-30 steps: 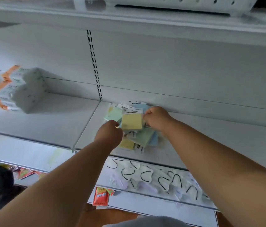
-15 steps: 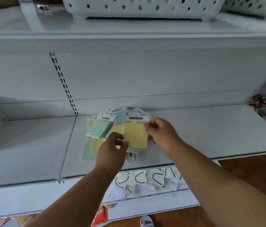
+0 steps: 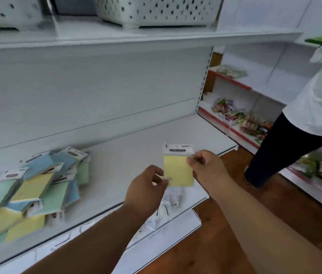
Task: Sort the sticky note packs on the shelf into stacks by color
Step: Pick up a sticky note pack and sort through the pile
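A yellow sticky note pack (image 3: 177, 169) with a white header card hangs above the right part of the white shelf (image 3: 128, 151). My right hand (image 3: 205, 167) pinches its right edge and my left hand (image 3: 146, 186) pinches its lower left corner. At the left of the shelf lies a mixed pile of sticky note packs (image 3: 31, 190) in blue, green and yellow, overlapping one another at angles.
White perforated baskets (image 3: 156, 10) stand on the shelf above. A lower shelf (image 3: 156, 220) holds white items with black curved marks. Another person (image 3: 304, 115) in a white top and dark trousers stands at the right, by shelves of snack packets (image 3: 241, 119).
The yellow pack has been lifted off the pile and carried to the right in both hands. The view has swung right, so the pile now sits at the left.
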